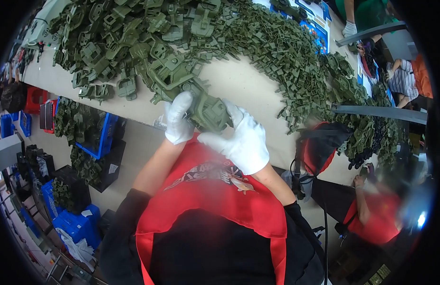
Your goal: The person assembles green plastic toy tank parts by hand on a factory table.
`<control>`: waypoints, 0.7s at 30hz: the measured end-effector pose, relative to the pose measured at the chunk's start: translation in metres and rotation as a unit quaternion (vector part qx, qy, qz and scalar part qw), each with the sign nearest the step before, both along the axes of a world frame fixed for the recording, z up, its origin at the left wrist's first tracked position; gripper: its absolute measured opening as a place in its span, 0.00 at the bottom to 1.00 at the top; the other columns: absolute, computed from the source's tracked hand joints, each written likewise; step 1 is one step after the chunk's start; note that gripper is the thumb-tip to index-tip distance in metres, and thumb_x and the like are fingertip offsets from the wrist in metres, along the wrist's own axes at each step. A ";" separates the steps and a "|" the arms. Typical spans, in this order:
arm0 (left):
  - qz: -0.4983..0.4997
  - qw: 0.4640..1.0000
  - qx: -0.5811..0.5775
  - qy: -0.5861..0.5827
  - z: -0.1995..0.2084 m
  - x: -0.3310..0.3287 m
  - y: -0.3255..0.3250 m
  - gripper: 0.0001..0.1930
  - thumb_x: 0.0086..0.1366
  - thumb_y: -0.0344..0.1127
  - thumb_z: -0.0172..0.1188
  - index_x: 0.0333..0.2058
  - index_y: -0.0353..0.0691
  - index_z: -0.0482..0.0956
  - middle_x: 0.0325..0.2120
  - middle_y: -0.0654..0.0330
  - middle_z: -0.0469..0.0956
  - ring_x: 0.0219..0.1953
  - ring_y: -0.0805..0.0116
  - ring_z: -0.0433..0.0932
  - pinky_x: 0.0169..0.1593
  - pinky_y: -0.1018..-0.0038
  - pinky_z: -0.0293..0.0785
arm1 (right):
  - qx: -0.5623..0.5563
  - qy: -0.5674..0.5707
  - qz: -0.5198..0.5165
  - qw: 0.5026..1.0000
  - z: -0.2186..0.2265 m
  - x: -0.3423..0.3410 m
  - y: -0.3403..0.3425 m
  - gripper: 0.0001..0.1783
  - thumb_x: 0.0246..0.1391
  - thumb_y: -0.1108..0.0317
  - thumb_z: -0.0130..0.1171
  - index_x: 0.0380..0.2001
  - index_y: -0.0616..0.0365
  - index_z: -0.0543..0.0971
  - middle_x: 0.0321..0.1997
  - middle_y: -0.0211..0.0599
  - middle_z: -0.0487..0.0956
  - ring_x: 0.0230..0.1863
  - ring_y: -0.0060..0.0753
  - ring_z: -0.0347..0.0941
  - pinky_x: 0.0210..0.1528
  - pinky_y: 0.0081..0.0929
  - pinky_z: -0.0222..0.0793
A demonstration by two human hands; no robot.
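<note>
One pale worktable (pixel 251 85) bears a heap of olive plastic parts (pixel 130 38) across the upper frame, and at centre a toy-vehicle body (pixel 209 114), probably light, stiff and best taken by its sides, is grasped by the white-gloved right hand (pixel 248 142), thumb spread from fingers, and the upward-pointing left hand (pixel 179 118).

Held part (pixel 211 114) olive-green; gloves (pixel 251 145) white; apron (pixel 215 199) red; tabletop (pixel 253 88) cream; shirt (pixel 402 80) striped.
</note>
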State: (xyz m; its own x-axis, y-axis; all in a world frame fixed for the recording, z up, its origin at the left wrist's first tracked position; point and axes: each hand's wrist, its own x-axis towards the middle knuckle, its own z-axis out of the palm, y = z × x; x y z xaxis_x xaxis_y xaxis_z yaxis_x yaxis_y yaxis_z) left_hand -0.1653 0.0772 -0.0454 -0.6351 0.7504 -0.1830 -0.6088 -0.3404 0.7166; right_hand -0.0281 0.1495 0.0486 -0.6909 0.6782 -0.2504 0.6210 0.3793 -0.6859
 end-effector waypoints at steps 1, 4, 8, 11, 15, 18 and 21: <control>-0.001 1.000 -0.001 0.000 0.000 -0.001 -0.001 0.28 0.58 0.47 0.62 0.52 0.37 0.70 0.44 0.56 0.76 0.45 0.63 0.76 0.52 0.66 0.73 | -0.001 0.000 -0.001 1.000 0.006 -0.002 -0.001 0.46 0.33 0.44 0.72 0.55 0.56 0.72 0.47 0.47 0.77 0.46 0.48 0.75 0.49 0.41 0.70; -0.014 0.999 0.032 0.020 -0.001 -0.002 0.000 0.29 0.57 0.49 0.63 0.53 0.38 0.70 0.46 0.57 0.74 0.46 0.64 0.74 0.53 0.66 0.71 | -0.030 0.009 -0.009 0.999 0.014 -0.005 -0.004 0.42 0.34 0.46 0.71 0.53 0.55 0.73 0.46 0.46 0.78 0.45 0.49 0.75 0.50 0.41 0.70; 0.019 0.999 0.047 -0.009 0.012 0.004 0.003 0.29 0.55 0.48 0.63 0.50 0.34 0.70 0.41 0.57 0.75 0.42 0.65 0.75 0.48 0.68 0.74 | 0.031 0.017 -0.004 0.999 -0.002 -0.008 -0.010 0.39 0.36 0.48 0.70 0.53 0.54 0.74 0.44 0.46 0.79 0.42 0.49 0.76 0.47 0.40 0.72; 0.047 0.999 0.016 0.008 0.007 -0.001 0.000 0.27 0.56 0.46 0.62 0.49 0.34 0.71 0.41 0.58 0.75 0.41 0.66 0.75 0.47 0.68 0.74 | 0.019 0.026 -0.013 0.999 -0.001 -0.011 -0.008 0.39 0.37 0.49 0.69 0.54 0.55 0.72 0.42 0.47 0.79 0.41 0.50 0.77 0.46 0.40 0.73; 0.001 1.000 0.025 0.006 0.006 0.000 -0.005 0.29 0.57 0.44 0.62 0.55 0.38 0.68 0.47 0.58 0.73 0.50 0.64 0.72 0.55 0.65 0.70 | 0.079 -0.012 -0.022 0.997 -0.010 -0.009 -0.025 0.44 0.37 0.49 0.69 0.57 0.60 0.68 0.41 0.47 0.80 0.41 0.51 0.77 0.45 0.41 0.73; 0.001 1.000 0.027 0.005 0.007 -0.001 -0.004 0.28 0.57 0.42 0.62 0.54 0.38 0.68 0.46 0.59 0.73 0.50 0.65 0.72 0.55 0.66 0.70 | 0.061 -0.064 -0.016 0.996 -0.012 -0.012 -0.022 0.48 0.35 0.50 0.72 0.58 0.62 0.66 0.46 0.49 0.78 0.43 0.51 0.76 0.47 0.42 0.72; 0.015 0.997 0.071 -0.036 0.020 -0.001 0.001 0.24 0.55 0.38 0.62 0.50 0.37 0.70 0.42 0.59 0.74 0.46 0.67 0.73 0.51 0.68 0.72 | 0.034 0.105 0.031 0.993 -0.020 0.005 -0.008 0.50 0.30 0.51 0.75 0.58 0.60 0.67 0.48 0.50 0.76 0.45 0.47 0.76 0.49 0.39 0.71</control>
